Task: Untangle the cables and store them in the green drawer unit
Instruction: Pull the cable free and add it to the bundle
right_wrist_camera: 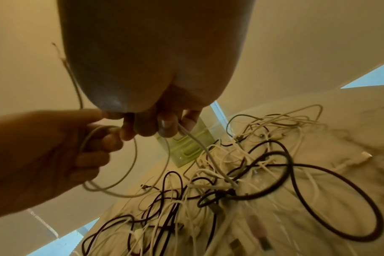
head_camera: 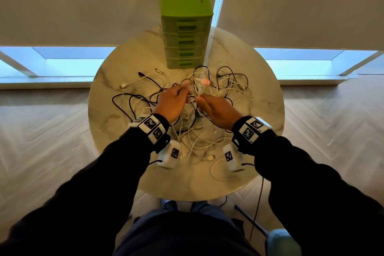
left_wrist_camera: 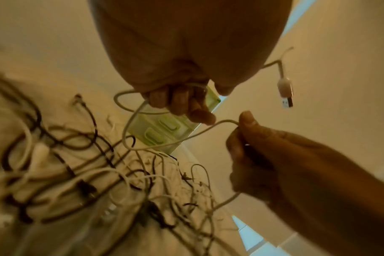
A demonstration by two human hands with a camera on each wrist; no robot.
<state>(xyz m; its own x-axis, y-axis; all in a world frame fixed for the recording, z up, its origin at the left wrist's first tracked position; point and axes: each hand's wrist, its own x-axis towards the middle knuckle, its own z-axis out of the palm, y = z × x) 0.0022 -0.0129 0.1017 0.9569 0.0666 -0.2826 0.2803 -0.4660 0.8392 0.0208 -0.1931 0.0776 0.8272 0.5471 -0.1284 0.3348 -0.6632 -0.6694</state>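
Note:
A tangle of white and black cables (head_camera: 228, 87) covers the round marble table (head_camera: 264, 114). The green drawer unit (head_camera: 185, 27) stands at the table's far edge with all its drawers closed. Both hands hover over the middle of the tangle. My left hand (head_camera: 173, 101) curls its fingers (left_wrist_camera: 182, 104) round loops of a white cable (left_wrist_camera: 225, 120), whose USB plug (left_wrist_camera: 285, 90) dangles free. My right hand (head_camera: 216, 108) pinches the same white cable (right_wrist_camera: 205, 150) between thumb and fingers (right_wrist_camera: 160, 124). From there the cable runs down into the tangle.
A white cable loop (head_camera: 216, 172) and a loose plug (head_camera: 211, 157) lie near the table's front edge. A window blind cord (head_camera: 209, 48) hangs beside the drawer unit. Wooden floor surrounds the table. A pale blue object (head_camera: 282, 243) sits at the lower right.

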